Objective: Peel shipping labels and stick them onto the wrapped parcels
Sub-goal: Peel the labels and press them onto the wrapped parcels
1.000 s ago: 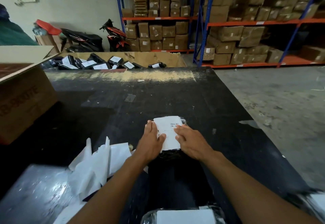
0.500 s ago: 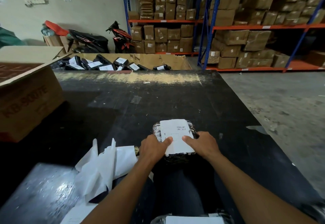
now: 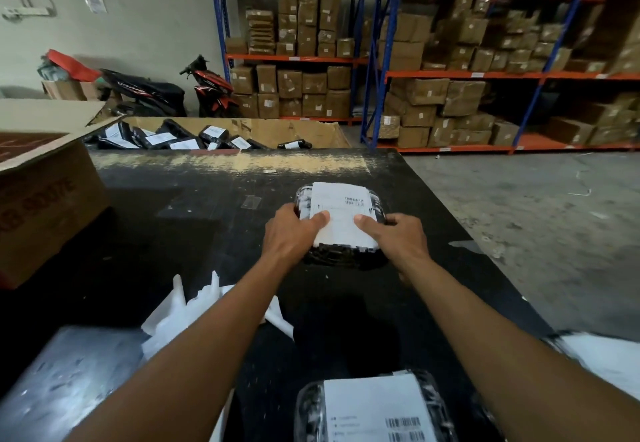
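Head view, your bench item by item. One parcel (image 3: 343,257), black under clear film, is out ahead of you over the middle of the black table (image 3: 207,206); whether it sits on the top or is held just off it cannot be told. One white label (image 3: 341,213), barcode at its far right corner, lies flat across the parcel's top face. Your left hand (image 3: 291,233) grips the parcel's left side, thumb on the label. Your right hand (image 3: 398,237) grips the right side, thumb likewise on the label. A second parcel (image 3: 310,410), already labelled, lies at the near edge between your forearms. Loose white backing sheets (image 3: 180,317) are heaped beneath your left forearm. An open cardboard box (image 3: 45,206) stands on the table's left. A carton (image 3: 311,131) beyond the far edge holds labelled black packets (image 3: 162,138).
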Available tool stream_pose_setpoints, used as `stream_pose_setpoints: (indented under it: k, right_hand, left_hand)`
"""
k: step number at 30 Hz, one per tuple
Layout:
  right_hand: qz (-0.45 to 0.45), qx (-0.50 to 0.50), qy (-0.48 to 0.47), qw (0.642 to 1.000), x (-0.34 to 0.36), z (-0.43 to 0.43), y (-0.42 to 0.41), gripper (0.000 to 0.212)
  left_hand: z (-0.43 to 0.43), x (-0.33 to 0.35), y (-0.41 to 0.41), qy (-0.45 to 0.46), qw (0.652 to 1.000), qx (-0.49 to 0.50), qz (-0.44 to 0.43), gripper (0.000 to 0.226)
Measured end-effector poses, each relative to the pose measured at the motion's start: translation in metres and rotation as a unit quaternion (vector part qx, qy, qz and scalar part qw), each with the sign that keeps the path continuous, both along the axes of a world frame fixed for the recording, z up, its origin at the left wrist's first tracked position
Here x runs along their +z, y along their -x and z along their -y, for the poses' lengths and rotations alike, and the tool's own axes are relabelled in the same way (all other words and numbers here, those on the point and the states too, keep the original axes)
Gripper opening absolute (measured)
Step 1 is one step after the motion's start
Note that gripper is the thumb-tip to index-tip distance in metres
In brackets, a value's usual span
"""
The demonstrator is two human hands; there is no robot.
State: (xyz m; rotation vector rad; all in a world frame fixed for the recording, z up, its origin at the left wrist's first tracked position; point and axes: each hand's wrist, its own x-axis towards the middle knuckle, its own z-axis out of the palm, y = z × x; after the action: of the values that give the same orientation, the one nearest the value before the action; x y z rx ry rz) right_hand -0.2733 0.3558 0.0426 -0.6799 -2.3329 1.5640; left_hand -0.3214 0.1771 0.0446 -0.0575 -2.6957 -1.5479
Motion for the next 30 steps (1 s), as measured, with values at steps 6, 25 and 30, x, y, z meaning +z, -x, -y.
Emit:
stream_pose_setpoints:
  k: [6, 25, 30]
  right_hand:
    - [-0.056, -0.006, 0.002, 0.998, 0.031, 0.003, -0.041, 0.065]
    - [-0.068, 0.043, -0.051, 0.995, 0.021, 0.009, -0.26, 0.084]
    - [-0.054, 0.048, -0.032, 0.997, 0.009, 0.014, -0.287, 0.085]
  left_hand:
    - [0.001, 0.033, -0.044, 0.002, 0.999, 0.013, -0.03, 0.057]
    - [0.011, 0.025, -0.301, -0.025, 0.996, 0.09, -0.014, 0.052]
    - [0.017, 0.014, -0.321, -0.009, 0.996, 0.087, 0.006, 0.057]
